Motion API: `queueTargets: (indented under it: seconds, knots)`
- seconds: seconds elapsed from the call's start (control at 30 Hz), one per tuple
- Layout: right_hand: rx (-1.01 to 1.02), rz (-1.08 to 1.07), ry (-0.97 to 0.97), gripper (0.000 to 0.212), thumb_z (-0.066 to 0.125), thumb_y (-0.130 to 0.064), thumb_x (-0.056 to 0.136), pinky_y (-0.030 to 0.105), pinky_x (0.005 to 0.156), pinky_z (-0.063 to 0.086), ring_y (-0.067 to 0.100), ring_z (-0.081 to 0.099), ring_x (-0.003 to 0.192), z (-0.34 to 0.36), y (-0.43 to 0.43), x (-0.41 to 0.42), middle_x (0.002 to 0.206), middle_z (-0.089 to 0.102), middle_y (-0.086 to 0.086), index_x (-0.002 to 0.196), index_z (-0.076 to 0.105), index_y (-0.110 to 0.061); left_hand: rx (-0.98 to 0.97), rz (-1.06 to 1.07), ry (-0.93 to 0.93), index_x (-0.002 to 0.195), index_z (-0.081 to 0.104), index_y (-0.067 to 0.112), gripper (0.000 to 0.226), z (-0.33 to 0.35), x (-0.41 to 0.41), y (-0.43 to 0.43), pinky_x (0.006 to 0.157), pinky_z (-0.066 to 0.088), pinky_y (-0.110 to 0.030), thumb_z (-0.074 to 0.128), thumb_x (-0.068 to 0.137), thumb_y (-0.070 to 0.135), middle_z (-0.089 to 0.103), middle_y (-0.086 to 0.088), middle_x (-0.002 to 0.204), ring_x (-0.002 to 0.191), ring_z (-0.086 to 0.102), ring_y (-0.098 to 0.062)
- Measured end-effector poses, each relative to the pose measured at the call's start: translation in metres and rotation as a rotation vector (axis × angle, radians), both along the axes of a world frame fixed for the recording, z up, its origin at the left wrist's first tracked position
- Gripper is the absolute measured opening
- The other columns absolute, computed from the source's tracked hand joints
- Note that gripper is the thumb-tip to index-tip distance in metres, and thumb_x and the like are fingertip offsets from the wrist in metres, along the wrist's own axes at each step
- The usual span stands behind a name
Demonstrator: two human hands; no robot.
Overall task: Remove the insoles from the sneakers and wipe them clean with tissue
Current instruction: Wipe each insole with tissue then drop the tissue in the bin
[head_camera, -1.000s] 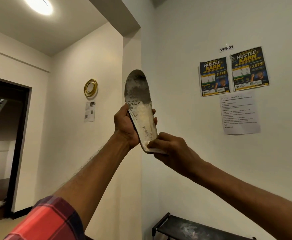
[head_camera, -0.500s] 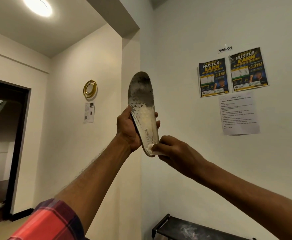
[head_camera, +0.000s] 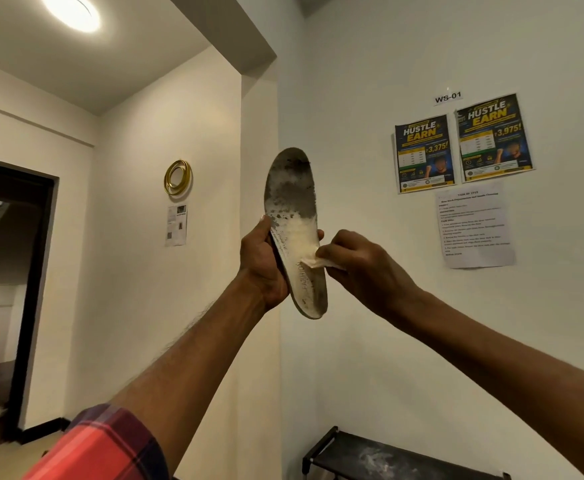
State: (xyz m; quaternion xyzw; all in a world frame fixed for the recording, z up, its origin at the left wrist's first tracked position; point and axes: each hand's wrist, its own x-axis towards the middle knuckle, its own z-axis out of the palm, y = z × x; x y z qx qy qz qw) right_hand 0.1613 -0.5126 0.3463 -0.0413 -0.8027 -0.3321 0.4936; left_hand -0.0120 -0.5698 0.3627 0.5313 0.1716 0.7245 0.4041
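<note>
Overhead, a left hand (head_camera: 261, 263) grips a dirty insole (head_camera: 295, 233) upright by its lower half, bracing it so its stained face meets the light. The right hand (head_camera: 356, 263) pinches a tissue (head_camera: 313, 260) against the insole's middle, wiping.

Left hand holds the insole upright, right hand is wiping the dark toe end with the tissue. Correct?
Not quite. The head view shows the right hand pressing the tissue on the pale middle of the insole, below the dark toe end. The left hand does hold it upright.
</note>
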Motion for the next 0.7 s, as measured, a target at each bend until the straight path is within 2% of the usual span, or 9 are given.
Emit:
queueTargets:
  seconds: [0.07,0.13,0.2,0.23,0.37,0.47,0.5,0.63,0.7]
  knots:
    - [0.084,-0.017,-0.095,0.033,0.084,-0.011,0.076,0.036,0.061,0.061,0.030,0.066,0.079,-0.006,-0.006,-0.003,0.096,0.064,0.018,0.104,0.068,-0.002,-0.008,0.015,0.014,0.127,0.066,0.008,0.064,-0.002,0.001,0.001,0.098,0.051,-0.051,0.028,0.104,0.054,0.072,-0.022,0.109,0.101,0.068,-0.035]
    - [0.083,-0.001,-0.072,0.031,0.082,-0.013,0.079,0.038,0.063,0.062,0.031,0.066,0.080,-0.001,-0.005,-0.003,0.097,0.065,0.019,0.105,0.068,-0.002,-0.005,0.025,0.004,0.123,0.068,0.009,0.062,-0.003,0.003,0.001,0.098,0.051,-0.050,0.028,0.105,0.052,0.072,-0.021,0.110,0.101,0.068,-0.035]
    - [0.012,0.013,0.060,0.025,0.078,-0.015,0.083,0.042,0.060,0.060,0.032,0.065,0.079,0.010,-0.002,0.000,0.096,0.063,0.017,0.103,0.069,-0.002,-0.007,0.018,-0.003,0.132,0.064,0.010,0.061,-0.005,0.007,0.001,0.102,0.049,-0.052,0.028,0.105,0.052,0.069,-0.021,0.121,0.109,0.065,-0.037]
    - [-0.009,-0.001,0.065,0.024,0.078,-0.014,0.083,0.042,0.059,0.060,0.032,0.065,0.078,0.013,-0.002,0.000,0.095,0.063,0.017,0.102,0.069,-0.002,-0.009,0.021,0.003,0.137,0.061,0.011,0.062,-0.005,0.008,0.000,0.103,0.049,-0.052,0.028,0.105,0.053,0.067,-0.021,0.125,0.112,0.063,-0.038]
    - [0.042,-0.051,-0.068,0.030,0.080,-0.011,0.080,0.038,0.064,0.062,0.033,0.068,0.083,0.008,-0.005,-0.003,0.100,0.065,0.020,0.105,0.069,0.000,-0.001,0.014,0.035,0.139,0.059,0.011,0.063,-0.005,0.011,-0.001,0.097,0.054,-0.050,0.027,0.105,0.053,0.063,-0.022,0.136,0.114,0.064,-0.037]
    - [-0.053,0.015,0.111,0.025,0.073,-0.017,0.086,0.039,0.064,0.063,0.034,0.069,0.086,0.022,0.004,0.005,0.099,0.062,0.017,0.106,0.068,-0.002,-0.020,-0.039,0.024,0.135,0.062,0.014,0.060,-0.008,0.017,-0.002,0.092,0.057,-0.055,0.028,0.105,0.053,0.066,-0.022,0.132,0.113,0.066,-0.039]
    - [-0.067,0.015,0.119,0.025,0.073,-0.017,0.086,0.039,0.064,0.063,0.035,0.069,0.086,0.023,0.003,0.006,0.100,0.061,0.017,0.106,0.068,-0.003,-0.026,-0.045,0.033,0.133,0.063,0.015,0.059,-0.008,0.018,-0.001,0.091,0.058,-0.055,0.028,0.105,0.054,0.068,-0.021,0.130,0.112,0.067,-0.039]
    - [0.022,-0.038,-0.054,0.030,0.077,-0.015,0.083,0.040,0.069,0.063,0.034,0.069,0.090,0.017,-0.004,0.000,0.107,0.065,0.020,0.108,0.068,0.000,-0.018,-0.027,0.052,0.133,0.063,0.013,0.059,-0.009,0.018,0.000,0.087,0.060,-0.049,0.029,0.105,0.053,0.067,-0.022,0.125,0.108,0.066,-0.036]
    - [-0.020,0.005,0.078,0.026,0.075,-0.015,0.085,0.041,0.066,0.063,0.033,0.069,0.086,0.027,0.001,0.004,0.102,0.064,0.018,0.105,0.069,0.000,-0.033,-0.074,0.036,0.130,0.064,0.014,0.057,-0.010,0.021,-0.002,0.091,0.058,-0.053,0.030,0.105,0.052,0.068,-0.021,0.127,0.113,0.065,-0.037]
